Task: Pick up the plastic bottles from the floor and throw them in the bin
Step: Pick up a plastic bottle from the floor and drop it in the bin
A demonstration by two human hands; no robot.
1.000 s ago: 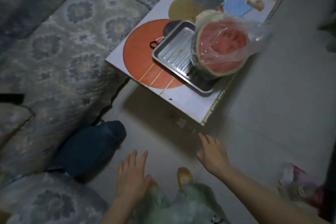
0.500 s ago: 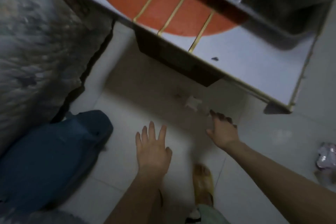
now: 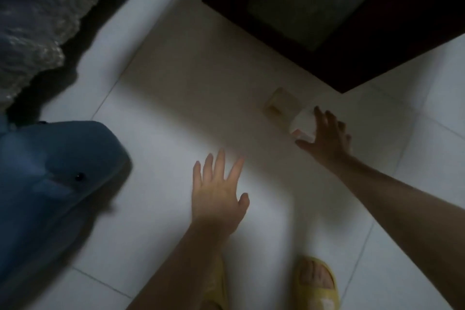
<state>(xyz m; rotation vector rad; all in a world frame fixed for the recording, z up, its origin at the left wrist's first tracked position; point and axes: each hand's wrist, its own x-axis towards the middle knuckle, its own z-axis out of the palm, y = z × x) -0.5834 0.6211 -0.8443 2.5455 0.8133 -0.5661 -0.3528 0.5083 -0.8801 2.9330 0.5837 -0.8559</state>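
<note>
A small pale plastic bottle (image 3: 300,122) lies on the white tiled floor just in front of the dark table base; its beige end points up-left and its white body is partly hidden by my fingers. My right hand (image 3: 327,133) reaches over it, fingers spread across the top and thumb below the white body, touching it or nearly so. The bottle rests on the floor. My left hand (image 3: 217,191) hovers palm down over bare tiles to the left, fingers apart and holding nothing. No bin is in view.
A dark table base (image 3: 327,20) stands at the top right, close behind the bottle. A blue plush whale (image 3: 50,178) lies at the left, with a grey sofa cover (image 3: 37,20) above it. My feet in yellow slippers (image 3: 317,282) are at the bottom.
The view has dropped lower and closer to the floor, so the tabletop is out of sight. My right hand has reached onto the small bottle; my left hand stays spread over the tiles.
</note>
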